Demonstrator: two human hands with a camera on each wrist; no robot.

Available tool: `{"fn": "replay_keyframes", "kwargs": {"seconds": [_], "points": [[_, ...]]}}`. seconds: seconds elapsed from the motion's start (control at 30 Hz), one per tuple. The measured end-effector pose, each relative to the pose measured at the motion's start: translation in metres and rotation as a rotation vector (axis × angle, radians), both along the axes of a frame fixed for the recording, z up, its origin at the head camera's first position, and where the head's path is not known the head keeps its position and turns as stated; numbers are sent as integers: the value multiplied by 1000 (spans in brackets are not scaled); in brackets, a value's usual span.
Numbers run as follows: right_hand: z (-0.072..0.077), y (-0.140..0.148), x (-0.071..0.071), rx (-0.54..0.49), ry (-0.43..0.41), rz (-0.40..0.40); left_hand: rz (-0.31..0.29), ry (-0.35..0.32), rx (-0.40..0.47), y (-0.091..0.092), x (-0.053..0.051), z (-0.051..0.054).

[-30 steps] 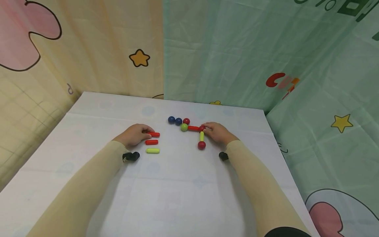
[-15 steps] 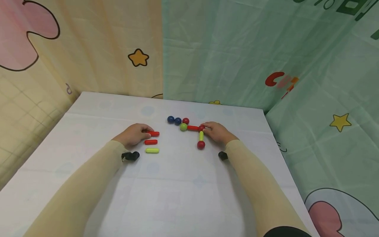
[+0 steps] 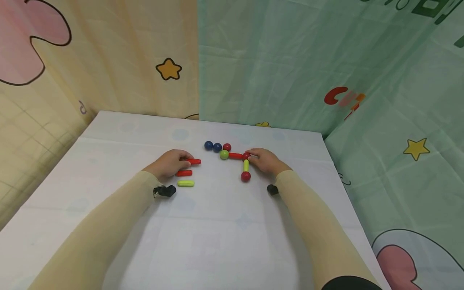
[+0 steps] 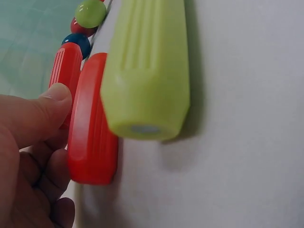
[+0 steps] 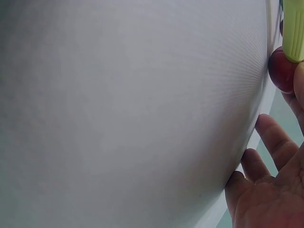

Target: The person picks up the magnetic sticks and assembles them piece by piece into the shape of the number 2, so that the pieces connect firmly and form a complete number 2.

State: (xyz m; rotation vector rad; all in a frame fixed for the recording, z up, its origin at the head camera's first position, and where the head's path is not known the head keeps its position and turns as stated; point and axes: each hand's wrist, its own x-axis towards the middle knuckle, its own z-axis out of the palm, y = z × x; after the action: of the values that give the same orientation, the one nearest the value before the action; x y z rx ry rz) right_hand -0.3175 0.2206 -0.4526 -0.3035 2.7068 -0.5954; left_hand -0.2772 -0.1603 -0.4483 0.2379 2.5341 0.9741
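Note:
In the head view my left hand (image 3: pixel 169 164) pinches a red rod (image 3: pixel 195 161) between thumb and fingers. Just below it lie a second red rod (image 3: pixel 184 173) and a yellow-green rod (image 3: pixel 185 183), which looms large in the left wrist view. My right hand (image 3: pixel 267 161) pinches a red ball (image 3: pixel 247 155) at the corner of an L-shaped chain. From that ball a red rod (image 3: pixel 236 156) runs left to a green ball (image 3: pixel 224 154). A yellow-green rod (image 3: pixel 246 165) runs from it toward me, ending in another red ball (image 3: pixel 245 177).
Two blue balls, a left one (image 3: pixel 208 146) and a right one (image 3: pixel 217 148), sit in a row with a red ball (image 3: pixel 226 147) behind the green one. Everything rests on a white-covered table (image 3: pixel 210 225). Patterned curtains (image 3: pixel 275 60) stand behind and beside it.
My left hand has moved slightly right and away from me with the red rod, away from the two rods lying below. The right hand and the chain hold their place.

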Motion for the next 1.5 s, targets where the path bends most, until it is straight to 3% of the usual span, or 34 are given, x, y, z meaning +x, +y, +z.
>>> {"fn": "replay_keyframes", "kwargs": {"seconds": [0.23,0.77,1.5], "points": [[1,0,-1,4,-7,2,-12,-11,42,20,4,3],[3,-1,2,11,-1,6,-161,92,5,66,8,-2],[4,-1,1,36,9,31,-199,95,-22,109,12,-9]]}}
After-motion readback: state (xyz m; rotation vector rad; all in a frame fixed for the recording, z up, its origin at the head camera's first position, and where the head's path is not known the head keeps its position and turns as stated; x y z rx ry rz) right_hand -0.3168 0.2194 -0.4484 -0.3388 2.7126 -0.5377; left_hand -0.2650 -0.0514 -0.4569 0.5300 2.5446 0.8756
